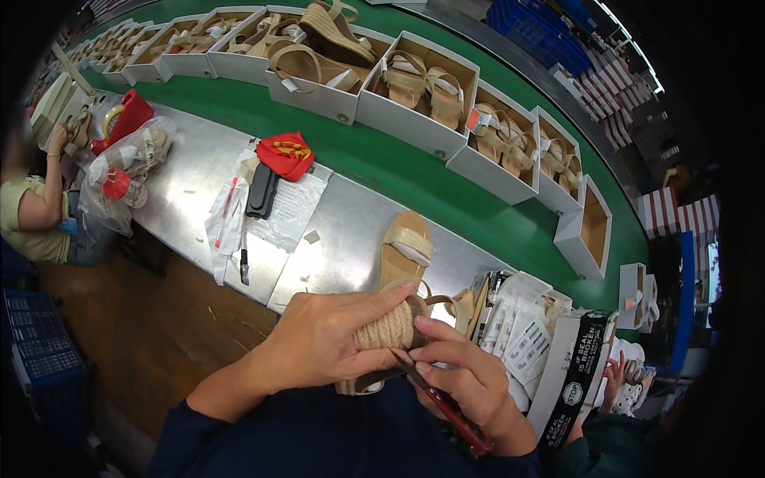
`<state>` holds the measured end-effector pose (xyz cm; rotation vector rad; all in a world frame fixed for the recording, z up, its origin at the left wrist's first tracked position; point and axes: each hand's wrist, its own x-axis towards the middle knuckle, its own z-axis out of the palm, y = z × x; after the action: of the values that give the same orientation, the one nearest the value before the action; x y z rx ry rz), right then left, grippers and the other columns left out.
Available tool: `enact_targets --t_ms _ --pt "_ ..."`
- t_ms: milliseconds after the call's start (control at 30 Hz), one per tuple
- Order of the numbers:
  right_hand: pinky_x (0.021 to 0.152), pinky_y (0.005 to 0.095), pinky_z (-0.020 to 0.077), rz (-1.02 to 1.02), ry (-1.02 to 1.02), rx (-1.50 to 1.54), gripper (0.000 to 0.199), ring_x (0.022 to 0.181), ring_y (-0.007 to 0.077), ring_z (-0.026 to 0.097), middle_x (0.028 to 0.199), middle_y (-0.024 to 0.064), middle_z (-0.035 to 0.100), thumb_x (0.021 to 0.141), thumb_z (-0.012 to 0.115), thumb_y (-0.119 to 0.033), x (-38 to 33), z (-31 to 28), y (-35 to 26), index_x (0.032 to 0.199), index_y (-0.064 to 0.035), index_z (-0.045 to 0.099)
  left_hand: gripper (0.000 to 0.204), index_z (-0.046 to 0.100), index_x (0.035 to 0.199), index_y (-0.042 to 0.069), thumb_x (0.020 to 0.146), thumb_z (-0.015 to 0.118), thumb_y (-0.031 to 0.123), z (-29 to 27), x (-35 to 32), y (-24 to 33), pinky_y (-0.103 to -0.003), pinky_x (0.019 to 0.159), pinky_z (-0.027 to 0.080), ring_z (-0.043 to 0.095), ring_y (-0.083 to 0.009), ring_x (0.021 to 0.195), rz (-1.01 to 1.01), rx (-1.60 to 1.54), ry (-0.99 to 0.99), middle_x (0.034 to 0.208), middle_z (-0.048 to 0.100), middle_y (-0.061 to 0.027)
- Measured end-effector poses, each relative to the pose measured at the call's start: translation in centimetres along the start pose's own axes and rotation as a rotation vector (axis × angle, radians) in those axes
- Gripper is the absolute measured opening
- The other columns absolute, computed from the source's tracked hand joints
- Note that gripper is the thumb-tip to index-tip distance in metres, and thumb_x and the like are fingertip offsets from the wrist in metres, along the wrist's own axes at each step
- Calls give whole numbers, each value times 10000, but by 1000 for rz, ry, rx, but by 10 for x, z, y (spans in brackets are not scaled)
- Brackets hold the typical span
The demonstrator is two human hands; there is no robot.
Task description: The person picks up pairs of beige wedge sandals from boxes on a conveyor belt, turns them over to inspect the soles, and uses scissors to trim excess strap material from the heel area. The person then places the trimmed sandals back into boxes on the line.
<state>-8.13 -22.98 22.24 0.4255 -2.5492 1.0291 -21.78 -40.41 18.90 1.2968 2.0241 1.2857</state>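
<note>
Rope-wrapped and tan, the wedge sandal (396,295) lies toe-away from you on the steel worktable (343,239), its heel end lifted into your grip and its strapped front reaching toward the green conveyor belt (414,179). Your left hand (319,338) lies over the heel from the near-left side of the sandal, fingers closed around the braided rope wedge, thumb tucked underneath, so the hand is narrow and clamped on the shoe. Your right hand (470,382) sits just right of and below the heel, touching it with the fingertips; it is curled shut around red-handled snips (446,410), whose dark tip rests against the lower edge of the rope just beside your left thumb. To the right of the sandal, close by, stands a stack of small white printed packets (518,331) and a roll of black-and-white tape (578,374). Left of the sandal, well apart on the table, lie a printed sheet (291,211), a black case (261,191) and a red cloth (285,154). Beyond the sandal, on the belt, a row of open white shoeboxes (414,99) carries matching sandals. Far left of the sandal, another person's arm (40,199) works near a clear plastic bag (127,163).
</note>
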Motion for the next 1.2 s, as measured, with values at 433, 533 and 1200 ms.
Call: enact_targets --t_ms 433,533,1200 --pt "734 350 609 16 79 18 197 1038 386 677 959 179 659 751 756 28 -4 8 4 881 30 607 712 564 1355 73 722 825 271 0 4 0 -338 702 558 704 -303 804 -25 -34 -24 973 711 -138" --pt "716 350 608 34 157 26 189 1033 381 680 946 175 662 751 752 28 -4 9 1 877 26 610 712 564 1356 76 722 824 266 0 5 0 -337 705 557 705 -302 812 0 -34 -4 974 710 -139" --pt "940 379 516 414 462 342 297 1109 316 617 1142 236 583 849 665 14 -5 41 -11 1085 -9 487 735 562 1348 64 738 824 380 -6 3 15 -343 715 561 707 -304 845 -87 75 19 1009 711 -141"
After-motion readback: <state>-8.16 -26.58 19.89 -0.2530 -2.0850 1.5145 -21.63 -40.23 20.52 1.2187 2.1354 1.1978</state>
